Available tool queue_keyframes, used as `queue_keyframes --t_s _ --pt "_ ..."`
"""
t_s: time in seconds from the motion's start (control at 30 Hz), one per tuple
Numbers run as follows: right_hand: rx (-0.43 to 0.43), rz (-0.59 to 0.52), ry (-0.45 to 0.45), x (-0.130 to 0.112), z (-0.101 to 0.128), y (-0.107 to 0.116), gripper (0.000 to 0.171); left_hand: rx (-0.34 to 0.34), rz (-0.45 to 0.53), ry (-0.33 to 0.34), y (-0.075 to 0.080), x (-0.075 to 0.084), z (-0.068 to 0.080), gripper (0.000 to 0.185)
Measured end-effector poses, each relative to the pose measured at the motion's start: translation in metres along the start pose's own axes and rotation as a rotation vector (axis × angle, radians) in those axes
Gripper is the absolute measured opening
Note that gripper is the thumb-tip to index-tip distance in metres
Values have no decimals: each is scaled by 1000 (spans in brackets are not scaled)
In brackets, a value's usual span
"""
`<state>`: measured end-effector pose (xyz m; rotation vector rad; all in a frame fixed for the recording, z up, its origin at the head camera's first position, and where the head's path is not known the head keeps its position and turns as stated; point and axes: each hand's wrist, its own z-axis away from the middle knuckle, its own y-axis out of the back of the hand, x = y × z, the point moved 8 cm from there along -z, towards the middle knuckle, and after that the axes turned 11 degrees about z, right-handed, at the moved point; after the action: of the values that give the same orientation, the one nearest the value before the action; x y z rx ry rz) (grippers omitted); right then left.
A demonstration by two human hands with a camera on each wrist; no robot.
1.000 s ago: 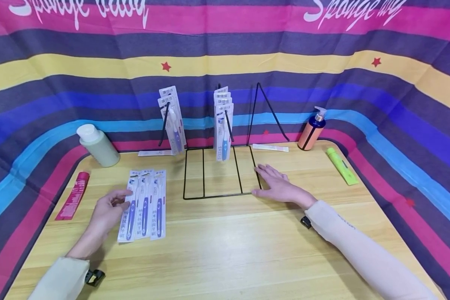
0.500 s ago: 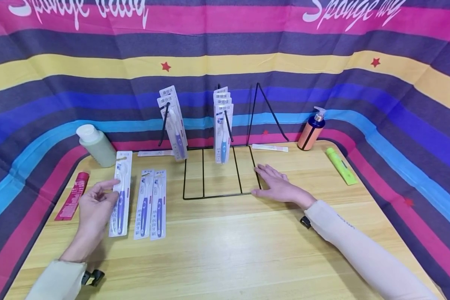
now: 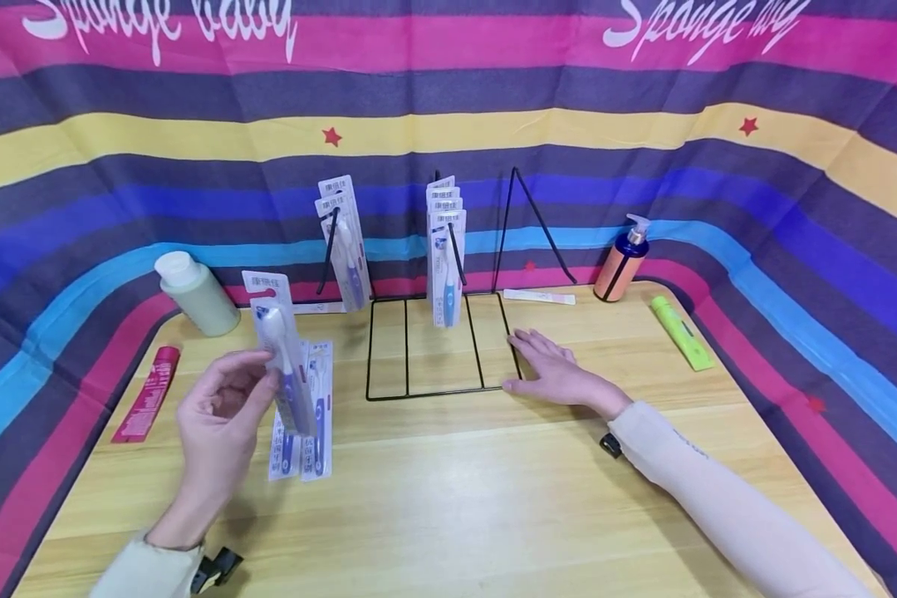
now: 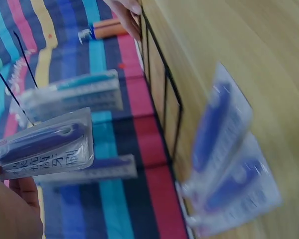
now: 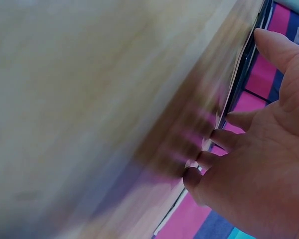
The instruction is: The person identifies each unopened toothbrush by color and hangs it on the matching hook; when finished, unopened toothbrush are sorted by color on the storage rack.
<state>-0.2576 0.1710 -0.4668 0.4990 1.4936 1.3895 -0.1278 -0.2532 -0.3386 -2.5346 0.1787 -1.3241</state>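
Pinching a packaged toothbrush (image 3: 282,353) between thumb and fingers, the left hand (image 3: 218,419) holds it clear of the wooden table (image 3: 448,498), tilted with its card header uppermost. In the left wrist view the same pack (image 4: 45,144) shows a purple handle inside a clear blister.

Directly behind and below the raised pack, two more toothbrush packs (image 3: 310,423) lie flat on the table, side by side and touching.

To the right of these stands a black wire rack (image 3: 437,349), its base frame resting on the table and its upright prongs carrying hung packs: one group on the left prong (image 3: 344,241), one group on the middle prong (image 3: 445,249). The right prong (image 3: 526,224) carries none.

The right hand (image 3: 556,374) rests palm down on the table with fingers straight and spread, fingertips touching the right front corner of the rack base. It grasps nothing.

Peripheral items:
- A pale green bottle (image 3: 194,292) lies near the back left corner.
- A red tube (image 3: 146,394) lies flat near the left edge.
- An orange pump bottle (image 3: 622,259) stands at the back right.
- A lime green tube (image 3: 682,332) lies near the right edge.
- A slim white box (image 3: 538,296) lies just behind the rack.
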Motion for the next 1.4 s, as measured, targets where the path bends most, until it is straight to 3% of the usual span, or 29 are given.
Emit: queue_keyframes --t_s 0.13,0.27,0.43,0.73,0.9,1.13,1.4 --pt "-5 6 -3 1 1 -1 99 -105 81 -112 -23 3 3 31" --pt "-4 12 -7 3 1 -1 99 -155 105 -142 -37 -3 0 32" --pt "-2 14 -5 3 0 -2 99 -140 84 -143 -44 -12 -5 30" --pt "-6 17 -6 3 0 -3 99 -88 -73 -132 -40 -32 -13 28" --pt "-7 12 -7 3 0 -1 100 -133 -165 -138 -44 -49 -27 42" --pt "-15 8 -12 3 1 -1 99 -204 -207 -67 -56 -75 -51 55" --pt "-14 12 -15 4 0 -2 99 -225 -275 -64 -69 -73 -66 62"
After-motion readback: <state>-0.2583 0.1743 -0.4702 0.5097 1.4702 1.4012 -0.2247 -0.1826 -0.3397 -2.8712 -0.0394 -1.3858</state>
